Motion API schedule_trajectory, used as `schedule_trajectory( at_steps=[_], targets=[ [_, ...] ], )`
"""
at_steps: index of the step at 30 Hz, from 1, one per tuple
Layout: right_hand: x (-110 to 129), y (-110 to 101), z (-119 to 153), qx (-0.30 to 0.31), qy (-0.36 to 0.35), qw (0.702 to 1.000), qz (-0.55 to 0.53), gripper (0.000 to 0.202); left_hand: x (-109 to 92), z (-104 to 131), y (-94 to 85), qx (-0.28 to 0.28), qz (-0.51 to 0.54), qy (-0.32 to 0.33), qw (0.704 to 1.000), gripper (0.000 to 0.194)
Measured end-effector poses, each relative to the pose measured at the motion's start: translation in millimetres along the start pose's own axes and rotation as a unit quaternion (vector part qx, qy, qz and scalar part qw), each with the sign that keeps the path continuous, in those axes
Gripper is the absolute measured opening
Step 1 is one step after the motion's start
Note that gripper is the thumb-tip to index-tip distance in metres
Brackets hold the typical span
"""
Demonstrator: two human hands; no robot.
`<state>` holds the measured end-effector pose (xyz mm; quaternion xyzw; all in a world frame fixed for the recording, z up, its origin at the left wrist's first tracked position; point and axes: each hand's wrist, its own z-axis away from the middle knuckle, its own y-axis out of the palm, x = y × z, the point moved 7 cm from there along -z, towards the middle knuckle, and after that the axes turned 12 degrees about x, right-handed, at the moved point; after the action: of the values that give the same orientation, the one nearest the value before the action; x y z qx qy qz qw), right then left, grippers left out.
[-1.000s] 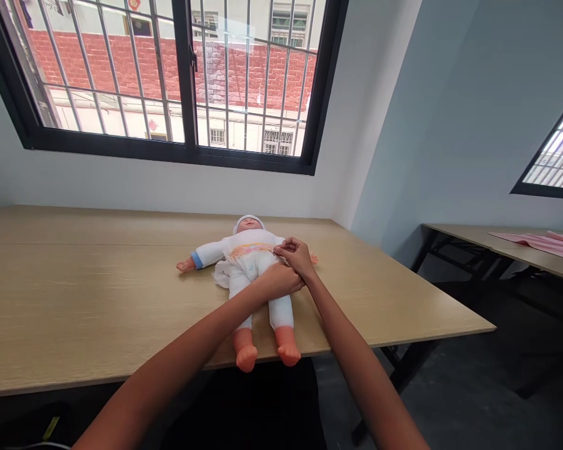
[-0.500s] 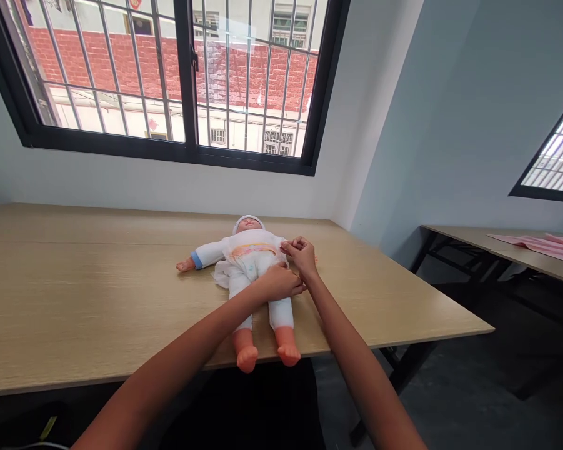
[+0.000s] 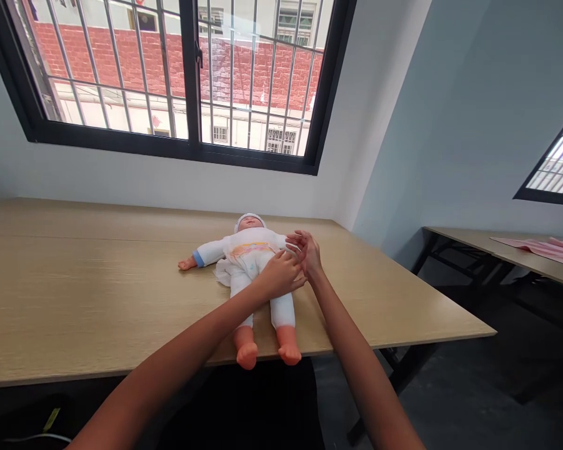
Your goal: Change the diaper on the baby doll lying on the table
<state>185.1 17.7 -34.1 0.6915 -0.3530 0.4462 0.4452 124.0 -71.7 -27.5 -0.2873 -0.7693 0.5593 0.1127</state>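
A baby doll (image 3: 285,312) lies on its back across the table, feet over the front edge, in a white top and trousers with a blue cuff. Around its waist is a white diaper (image 3: 250,251) with an orange and yellow printed band; one loose white side spreads out at the left. My left hand (image 3: 280,274) rests over the hip on the right side of the picture, fingers curled in; whatever they hold is hidden. Close beside it, my right hand (image 3: 310,253) is raised at the doll's side with fingers apart and bent, nothing visible in them.
The wooden table (image 3: 98,287) ends at a corner on the right. Behind it is a barred window (image 3: 194,153) in a dark frame. A second table (image 3: 478,240) at the right carries a pink striped cloth (image 3: 543,248).
My right hand has loosened from a pinch at the doll's side, and its fingers have spread. My left hand has shifted slightly up towards it. The doll lies as before.
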Motion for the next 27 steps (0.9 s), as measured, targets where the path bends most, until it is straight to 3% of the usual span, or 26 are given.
schedule_trajectory(
  at_steps=[5,10,13,15,17,19,21,23,27],
  targets=[
    [-0.4,-17.3,1.6,-0.057,0.017,0.998,-0.021,0.019,11.8,5.5,0.1,0.021,-0.046,-0.089,0.995,0.051],
    [-4.8,-14.5,3.2,-0.045,0.03,0.998,0.012,0.021,8.8,3.2,0.9,0.014,0.014,-0.074,0.997,0.045],
    [-4.1,-15.2,4.1,-0.047,0.022,0.998,0.027,0.022,18.4,3.5,-14.6,-0.045,0.155,-0.023,0.987,0.034],
    [-2.8,-16.2,4.6,-0.051,0.017,0.998,0.036,0.023,47.9,13.0,-31.9,-0.123,0.284,-0.025,0.951,0.029],
    [-1.7,-15.1,4.8,-0.048,0.014,0.997,0.051,0.023,96.7,35.1,-44.9,-0.204,0.37,-0.098,0.901,0.024],
    [0.0,-11.7,5.1,-0.041,0.003,0.995,0.09,0.023,144.6,65.7,-50.0,-0.234,0.375,-0.183,0.878,0.019],
    [2.6,-4.7,5.9,-0.025,-0.025,0.985,0.167,0.023,179.3,93.7,-43.5,-0.187,0.364,-0.236,0.881,0.014],
    [4.5,7.0,7.7,0.01,-0.066,0.959,0.274,0.023,195.8,114.0,-25.3,-0.099,0.395,-0.243,0.88,0.016],
    [-3.3,27.4,13.0,0.095,-0.119,0.883,0.444,0.022,181.7,125.9,14.8,0.071,0.452,-0.185,0.87,0.016]
  ],
)
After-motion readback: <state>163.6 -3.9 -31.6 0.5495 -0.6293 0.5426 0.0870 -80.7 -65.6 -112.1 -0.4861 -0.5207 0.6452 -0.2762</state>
